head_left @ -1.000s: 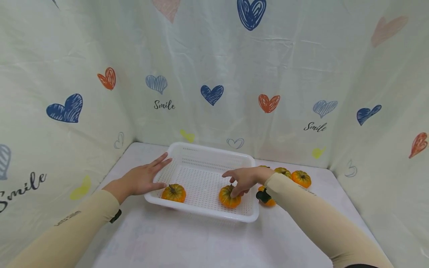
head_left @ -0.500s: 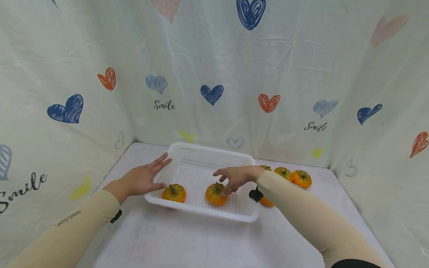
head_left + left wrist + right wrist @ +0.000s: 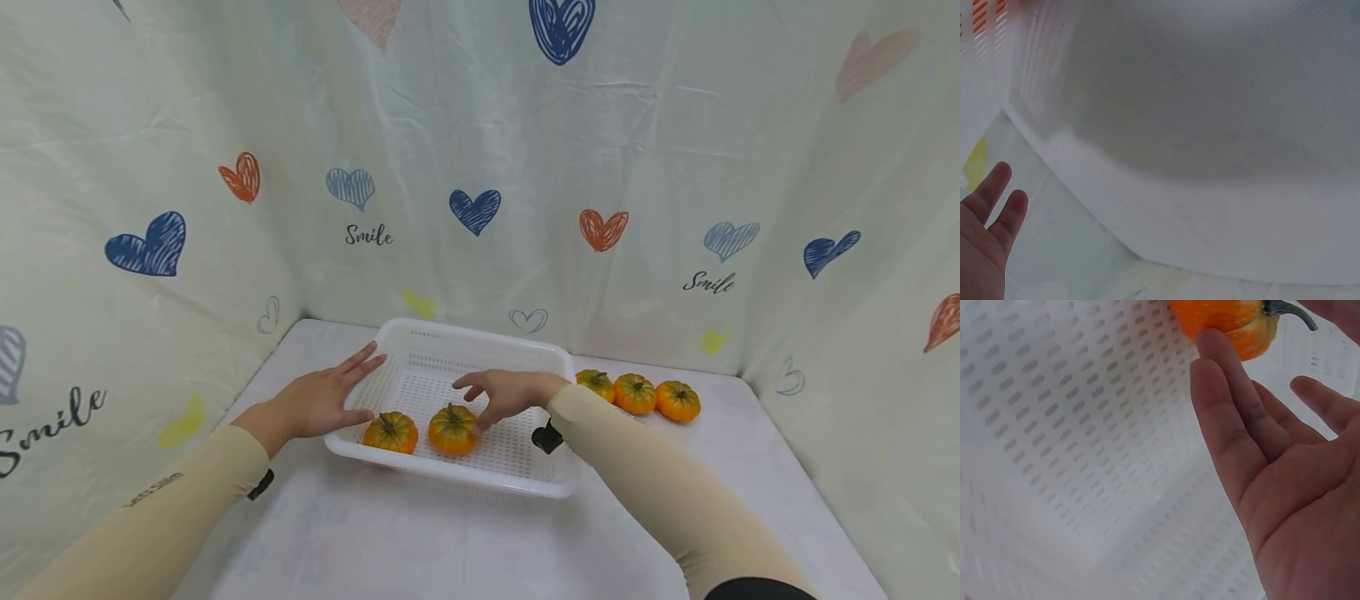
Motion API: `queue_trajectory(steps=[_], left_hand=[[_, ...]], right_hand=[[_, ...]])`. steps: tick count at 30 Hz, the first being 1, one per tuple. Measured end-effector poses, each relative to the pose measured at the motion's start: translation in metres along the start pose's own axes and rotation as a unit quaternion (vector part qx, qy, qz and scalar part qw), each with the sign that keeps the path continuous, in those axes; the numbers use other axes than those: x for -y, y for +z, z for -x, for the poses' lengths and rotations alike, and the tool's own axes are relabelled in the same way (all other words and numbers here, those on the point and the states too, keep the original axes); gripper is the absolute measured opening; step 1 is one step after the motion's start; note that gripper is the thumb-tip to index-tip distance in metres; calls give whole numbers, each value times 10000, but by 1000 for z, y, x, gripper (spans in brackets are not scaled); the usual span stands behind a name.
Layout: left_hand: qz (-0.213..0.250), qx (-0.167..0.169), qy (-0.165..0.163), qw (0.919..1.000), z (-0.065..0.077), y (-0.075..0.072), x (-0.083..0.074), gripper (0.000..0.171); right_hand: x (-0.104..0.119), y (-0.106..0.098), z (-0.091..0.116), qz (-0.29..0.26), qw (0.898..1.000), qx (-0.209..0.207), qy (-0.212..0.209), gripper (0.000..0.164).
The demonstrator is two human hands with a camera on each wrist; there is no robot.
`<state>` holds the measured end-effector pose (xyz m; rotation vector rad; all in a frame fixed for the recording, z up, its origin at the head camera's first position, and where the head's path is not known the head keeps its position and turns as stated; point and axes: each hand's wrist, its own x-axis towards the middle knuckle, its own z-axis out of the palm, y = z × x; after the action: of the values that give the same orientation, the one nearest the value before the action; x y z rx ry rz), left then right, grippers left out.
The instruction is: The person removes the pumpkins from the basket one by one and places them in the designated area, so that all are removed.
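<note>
In the head view a white perforated plastic basket (image 3: pixel 495 479) stands on the table. My left hand (image 3: pixel 318 400) rests at its left rim with the fingers spread. One small orange-green pumpkin (image 3: pixel 391 433) sits in the basket's front left corner. A second pumpkin (image 3: pixel 452 431) is just to its right, on the basket floor. My right hand (image 3: pixel 506 393) reaches over the basket, its thumb against this second pumpkin's right side. In the right wrist view, fairly straight fingers (image 3: pixel 1225 431) lie against the orange pumpkin (image 3: pixel 1229 319), whose stem shows. Only two fingers (image 3: pixel 1009 215) show in the left wrist view.
Three more pumpkins (image 3: pixel 635 393) stand in a row on the white table (image 3: pixel 360 542), right of the basket behind the right forearm. A pale curtain (image 3: pixel 405 142) printed with hearts surrounds the table at the back and sides.
My right hand has moved left, and the second pumpkin has moved left with it toward the first. The pumpkin on the table by the right wrist is now hidden behind the arm. My left hand stays put.
</note>
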<state>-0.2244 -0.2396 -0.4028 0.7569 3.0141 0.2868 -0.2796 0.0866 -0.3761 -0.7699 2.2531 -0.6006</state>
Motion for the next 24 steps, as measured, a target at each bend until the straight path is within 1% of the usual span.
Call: queue_trajectory(steps=[4,12,18,24], left_hand=[[14,13,-15,10000,0,-1,-1,84],[-27,-14,-30,10000,0,0,-1,83],[-24,-6,-28,10000,-1,0,0,84],[-10,39,-69,10000,0,-1,-1,85]], right_hand=[[-2,6,-7,113,9999,-69,-73,77],[-4,15,-15,46,9998,-105,-167,78],[-5,21,-19,-74,9998,-172,-97,77],[-7,28,-24,25,9997,-183,-167,77]])
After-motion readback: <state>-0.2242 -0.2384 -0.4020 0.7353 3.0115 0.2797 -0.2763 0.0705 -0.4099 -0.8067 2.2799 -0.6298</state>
